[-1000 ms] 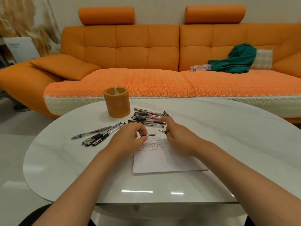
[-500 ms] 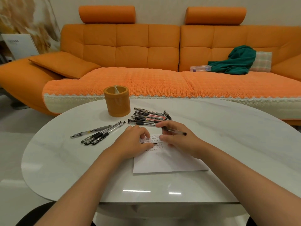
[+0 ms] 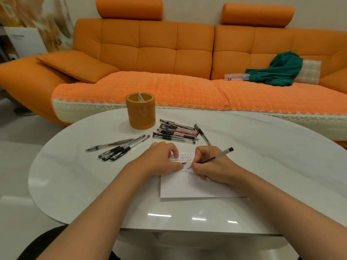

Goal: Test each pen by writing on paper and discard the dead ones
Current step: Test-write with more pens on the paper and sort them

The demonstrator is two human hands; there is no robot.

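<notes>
Half a second ago the right hand (image 3: 212, 166) held the uncapped pen (image 3: 216, 157) level. Now, at frame centre, its fingers clamp it in a writing grip, tip on the paper (image 3: 197, 186). The left hand (image 3: 159, 160) pinches the cap (image 3: 183, 163) and rests on the paper. The test stroke looks ready to begin.

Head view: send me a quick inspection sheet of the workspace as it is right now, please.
Surface: white oval table, glossy, light reflections near its front edge.
Job's things: paper sheet with rows of test marks at its far end; pile of pens behind it; second group of pens to the left; orange holder upright.
Clutter: nothing seen.
Hands: right hand grips a pen, tip on the paper; left hand rests on the paper, pinching a small dark cap.
Cables: nothing seen.
Surroundings: orange sofa with a green cloth and clear box on its seat.
</notes>
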